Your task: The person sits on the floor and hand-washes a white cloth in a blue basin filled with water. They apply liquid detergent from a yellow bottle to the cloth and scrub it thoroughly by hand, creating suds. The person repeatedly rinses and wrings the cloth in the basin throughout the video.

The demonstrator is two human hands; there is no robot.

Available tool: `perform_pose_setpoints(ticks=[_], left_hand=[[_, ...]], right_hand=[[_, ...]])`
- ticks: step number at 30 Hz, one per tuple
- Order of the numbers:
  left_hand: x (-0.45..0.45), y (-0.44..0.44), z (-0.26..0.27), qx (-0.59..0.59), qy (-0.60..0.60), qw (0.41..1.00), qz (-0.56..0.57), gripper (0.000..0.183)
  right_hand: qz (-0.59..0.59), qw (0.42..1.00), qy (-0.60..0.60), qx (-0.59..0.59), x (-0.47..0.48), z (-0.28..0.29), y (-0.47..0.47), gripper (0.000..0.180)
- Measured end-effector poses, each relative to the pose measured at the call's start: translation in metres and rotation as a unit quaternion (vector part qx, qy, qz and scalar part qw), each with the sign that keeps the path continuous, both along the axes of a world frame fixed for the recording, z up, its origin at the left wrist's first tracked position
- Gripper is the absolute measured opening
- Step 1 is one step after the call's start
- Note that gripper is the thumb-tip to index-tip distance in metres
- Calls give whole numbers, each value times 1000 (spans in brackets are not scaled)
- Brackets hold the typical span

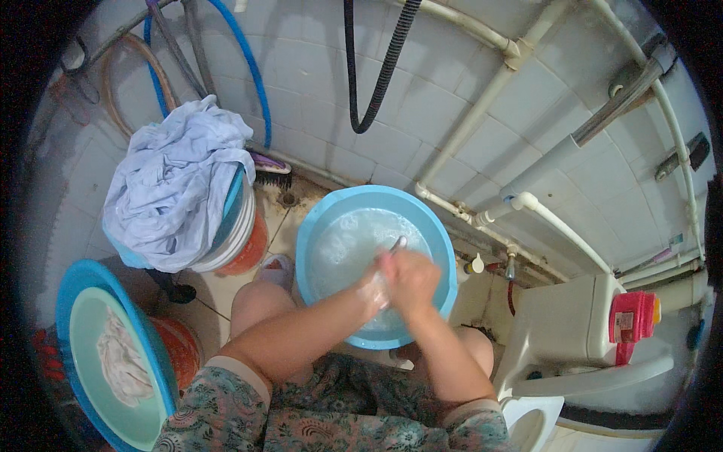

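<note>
A light blue plastic basin (pixel 308 226) of cloudy, sudsy water (pixel 350 243) stands on the floor between my knees. Over it my left hand (pixel 379 285) and my right hand (pixel 417 274) are pressed together, the right one partly covering the left. Wet white suds or cloth show at the left wrist, and a small greyish thing (pixel 400 243) sticks out above the knuckles; I cannot tell what it is. Both hands are blurred, and what lies between the palms is hidden.
White laundry (pixel 169 186) is heaped on a bucket (pixel 243 243) at left. Nearer, a green basin (pixel 85 339) holding pale cloth (pixel 121 361) sits inside a blue basin (pixel 70 282). A brush (pixel 272 169) lies by the wall. At right are pipes (pixel 474 118) and a toilet (pixel 559 322) with a pink container (pixel 632 317).
</note>
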State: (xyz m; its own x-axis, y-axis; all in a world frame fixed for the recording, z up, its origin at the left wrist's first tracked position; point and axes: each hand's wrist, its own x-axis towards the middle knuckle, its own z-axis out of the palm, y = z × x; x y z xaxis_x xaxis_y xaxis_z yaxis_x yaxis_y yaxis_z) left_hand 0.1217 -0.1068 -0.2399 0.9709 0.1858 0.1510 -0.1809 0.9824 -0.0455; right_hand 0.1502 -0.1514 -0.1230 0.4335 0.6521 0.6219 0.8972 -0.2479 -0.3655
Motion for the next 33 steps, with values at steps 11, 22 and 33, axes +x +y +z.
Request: perform_pose_setpoints(ticks=[11,22,33], left_hand=[[-1,27,112,138,301,940,-88,49],[-11,0,97,139,371,915,-72,31],[-2,8,97,150,292,944,-24,25]], right_hand=[[-104,813,541,191,65,-4,-9,40],[-83,991,57,-84,26,2,-7,35],[-92,993,25,-69,32,-9,1,26]])
